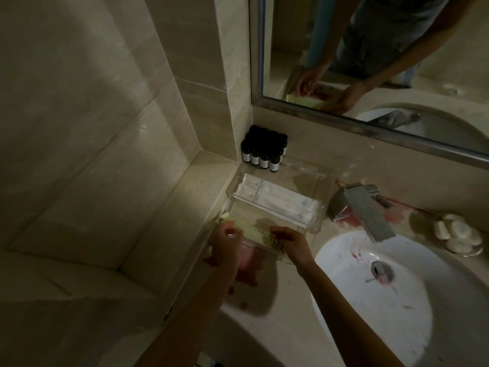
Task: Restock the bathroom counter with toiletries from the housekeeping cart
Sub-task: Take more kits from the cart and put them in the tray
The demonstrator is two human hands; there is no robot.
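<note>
In a dimly lit bathroom, a person stands at the marble counter and holds a stack of pale yellow packets at the near end of a clear plastic tray, which sits on the counter against the tiled side wall. The left hand grips the stack's left end with curled fingers and the thumb on top, while the right hand pinches its right end between the fingertips. In the tray's rear section, long white packets lie side by side, running from the wall toward the tap. Behind the tray, a cluster of small dark bottles with pale labels stands upright in the corner under the mirror, which reflects both hands and the packets. To the right, a flat steel tap juts over the white basin, its bowl marked with reddish smears near the drain. Beyond the tap, a small dish holds several round white soaps.
</note>
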